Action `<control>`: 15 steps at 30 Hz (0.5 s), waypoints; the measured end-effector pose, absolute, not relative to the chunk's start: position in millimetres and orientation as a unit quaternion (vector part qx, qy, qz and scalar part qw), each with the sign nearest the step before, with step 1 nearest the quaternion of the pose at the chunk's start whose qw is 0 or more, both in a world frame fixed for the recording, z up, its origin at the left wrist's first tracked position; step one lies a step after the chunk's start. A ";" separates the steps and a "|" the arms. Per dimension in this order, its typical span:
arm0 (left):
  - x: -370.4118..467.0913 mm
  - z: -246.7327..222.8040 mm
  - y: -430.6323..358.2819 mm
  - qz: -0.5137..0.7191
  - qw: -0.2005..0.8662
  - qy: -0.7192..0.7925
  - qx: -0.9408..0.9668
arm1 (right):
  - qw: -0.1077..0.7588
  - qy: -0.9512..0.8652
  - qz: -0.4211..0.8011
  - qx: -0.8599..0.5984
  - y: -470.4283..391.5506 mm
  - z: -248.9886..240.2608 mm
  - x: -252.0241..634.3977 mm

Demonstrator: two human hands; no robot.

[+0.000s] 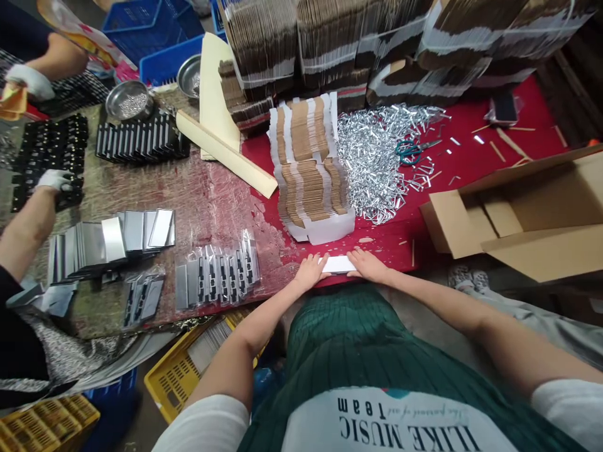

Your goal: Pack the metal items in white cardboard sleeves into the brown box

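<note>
A small white flat box [338,264] lies at the front edge of the red-covered table. My left hand [311,271] grips its left end, and my right hand [369,265] grips the right end, fingers of both closed on it. Just beyond it stands a stack of folded cardboard blanks [313,188] with white and brown edges. A heap of small shiny metal pieces [377,157] spreads to the right of that stack. Bagged metal plates with black fittings [219,276] are lined up to the left of my left hand.
An open cardboard box [532,201] stands at the right. Green-handled scissors [409,152] rest by the metal pieces. Tied cardboard bundles [330,37] line the back. At the left, a co-worker's gloved hand [55,181] touches black parts. Yellow crates [174,376] sit below the table.
</note>
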State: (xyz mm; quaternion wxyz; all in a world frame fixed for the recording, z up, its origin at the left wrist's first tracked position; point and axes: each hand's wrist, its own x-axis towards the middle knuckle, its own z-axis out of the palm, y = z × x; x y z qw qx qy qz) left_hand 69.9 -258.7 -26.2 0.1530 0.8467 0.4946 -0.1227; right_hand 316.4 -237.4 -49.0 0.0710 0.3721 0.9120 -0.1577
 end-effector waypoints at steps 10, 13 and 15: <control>79.5 -27.0 -276.3 -0.146 0.082 0.497 0.851 | 0.090 0.926 -0.065 0.360 -252.0 -51.4 312.3; 76.2 -30.5 -271.6 -0.145 0.098 0.467 0.867 | 0.104 0.928 -0.074 0.350 -247.3 -53.0 313.7; 74.2 -33.0 -269.0 -0.142 0.118 0.455 0.871 | 0.112 0.932 -0.085 0.334 -245.9 -53.1 314.5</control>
